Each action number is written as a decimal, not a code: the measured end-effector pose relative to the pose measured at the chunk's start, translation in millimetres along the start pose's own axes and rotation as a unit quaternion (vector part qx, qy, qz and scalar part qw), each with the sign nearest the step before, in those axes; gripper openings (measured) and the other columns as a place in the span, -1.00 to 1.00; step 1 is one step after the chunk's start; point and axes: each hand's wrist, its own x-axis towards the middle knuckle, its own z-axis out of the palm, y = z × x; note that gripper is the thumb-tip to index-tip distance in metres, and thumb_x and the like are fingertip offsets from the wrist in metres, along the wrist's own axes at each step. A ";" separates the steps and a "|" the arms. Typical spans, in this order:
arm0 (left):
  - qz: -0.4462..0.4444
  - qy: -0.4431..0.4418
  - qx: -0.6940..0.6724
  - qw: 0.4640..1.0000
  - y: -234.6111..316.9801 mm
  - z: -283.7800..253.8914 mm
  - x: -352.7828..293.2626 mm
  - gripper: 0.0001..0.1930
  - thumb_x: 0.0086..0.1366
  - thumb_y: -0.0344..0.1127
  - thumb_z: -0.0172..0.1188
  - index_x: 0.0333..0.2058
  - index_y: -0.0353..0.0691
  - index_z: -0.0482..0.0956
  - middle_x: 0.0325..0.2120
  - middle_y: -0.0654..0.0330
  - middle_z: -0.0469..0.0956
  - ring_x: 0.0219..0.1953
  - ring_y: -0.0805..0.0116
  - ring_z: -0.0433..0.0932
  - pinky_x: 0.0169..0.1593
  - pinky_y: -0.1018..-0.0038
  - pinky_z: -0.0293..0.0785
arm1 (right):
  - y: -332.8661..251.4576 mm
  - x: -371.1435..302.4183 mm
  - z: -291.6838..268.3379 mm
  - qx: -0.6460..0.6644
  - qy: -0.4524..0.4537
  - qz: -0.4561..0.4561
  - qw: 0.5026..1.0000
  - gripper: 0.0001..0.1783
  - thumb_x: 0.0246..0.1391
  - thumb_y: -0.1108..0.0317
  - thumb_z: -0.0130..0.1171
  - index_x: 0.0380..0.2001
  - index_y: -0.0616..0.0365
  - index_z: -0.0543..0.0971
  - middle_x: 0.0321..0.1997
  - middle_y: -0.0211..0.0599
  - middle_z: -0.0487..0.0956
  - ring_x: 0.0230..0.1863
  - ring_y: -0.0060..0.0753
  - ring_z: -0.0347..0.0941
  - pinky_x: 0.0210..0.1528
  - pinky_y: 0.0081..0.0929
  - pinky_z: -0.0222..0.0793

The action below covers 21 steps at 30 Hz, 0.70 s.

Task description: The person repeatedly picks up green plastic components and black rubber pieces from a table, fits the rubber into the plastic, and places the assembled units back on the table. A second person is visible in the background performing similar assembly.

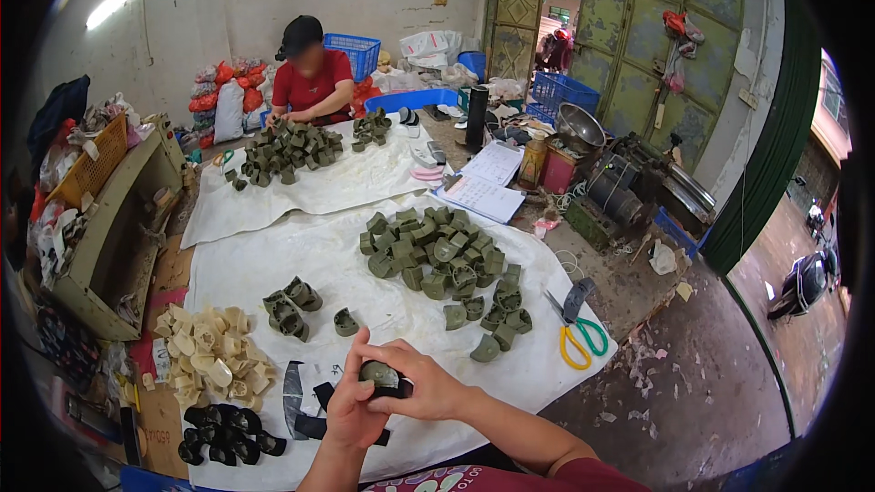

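In front of me both hands hold an olive-green shoe heel [379,373] with a hollow top and a black strip along its near side. My left hand [349,408] grips it from the left, thumb and fingers closed on its edge. My right hand [427,384] wraps round its right side, partly hiding it. Black cut strips [310,426] lie beside my left wrist. Beyond the hands sit a lone green heel [345,322] and a small cluster of heels [290,310]. A large pile of green heels [433,251] lies farther right.
Cream moulded pieces [214,360] and black-covered heels [228,433] lie at left on the white sheet [301,260]. Scissors [576,346] with yellow and green handles lie at the right edge. Across the table, a person [312,87] works behind more green heels [290,150]. Papers [483,196] lie beyond.
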 end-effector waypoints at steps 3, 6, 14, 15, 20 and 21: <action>-0.001 0.015 0.006 1.000 -0.9 3.2 -3.3 -0.15 0.02 -0.45 -0.04 0.35 0.01 -0.06 0.09 0.09 0.32 0.10 0.16 0.38 0.15 0.15 0.35 | 16.9 -2.3 -0.6 0.031 -0.047 0.011 0.998 -0.35 -0.20 0.37 0.40 0.06 0.10 0.48 -0.08 -0.26 0.53 -0.09 -0.22 0.43 0.02 -0.37 0.33; 0.011 0.025 -0.001 1.000 0.4 -0.3 -1.6 -0.14 0.03 -0.46 -0.03 0.36 0.02 -0.09 0.07 0.09 0.33 0.11 0.17 0.37 0.14 0.15 0.35 | 13.6 0.9 6.0 0.004 0.016 -0.066 0.998 -0.44 -0.20 0.39 0.39 -0.02 0.13 0.51 -0.13 -0.23 0.56 -0.08 -0.19 0.45 -0.02 -0.38 0.37; 0.062 0.033 0.064 0.995 -1.5 9.1 2.8 -0.09 0.09 -0.42 -0.05 0.37 0.17 -0.30 -0.13 0.01 0.46 -0.15 0.12 0.52 -0.26 0.22 0.58 | 2.7 -2.2 3.3 0.378 0.042 0.116 0.918 -0.59 0.23 0.20 0.01 0.05 0.22 0.49 0.20 -0.24 0.37 -0.31 -0.55 0.47 -0.49 -0.65 0.38; 0.071 0.027 0.079 0.994 -2.3 8.4 3.0 -0.08 0.09 -0.41 -0.04 0.37 0.18 -0.30 -0.13 0.01 0.46 -0.17 0.13 0.53 -0.32 0.23 0.59 | 2.4 -1.6 5.5 0.316 0.043 0.130 0.939 -0.58 0.27 0.19 -0.07 0.05 0.24 0.48 0.22 -0.26 0.35 -0.34 -0.61 0.46 -0.55 -0.70 0.33; 0.098 0.014 0.061 0.993 -6.9 -4.6 -1.8 -0.05 0.06 -0.43 -0.01 0.38 0.14 -0.32 -0.11 0.04 0.45 -0.28 0.23 0.54 -0.44 0.32 0.55 | -11.4 5.6 15.3 0.224 0.039 0.191 0.955 -0.54 0.32 0.15 -0.19 0.04 0.30 0.46 0.20 -0.22 0.38 -0.51 -0.75 0.37 -0.58 -0.82 0.21; 0.097 0.027 0.068 0.993 -3.6 0.2 -4.5 -0.08 0.12 -0.35 0.03 0.38 0.12 -0.32 -0.12 0.05 0.45 -0.30 0.24 0.53 -0.43 0.34 0.53 | -7.4 5.4 19.4 0.227 0.057 0.161 0.959 -0.52 0.32 0.13 -0.19 0.06 0.28 0.45 0.18 -0.23 0.39 -0.54 -0.74 0.35 -0.59 -0.82 0.20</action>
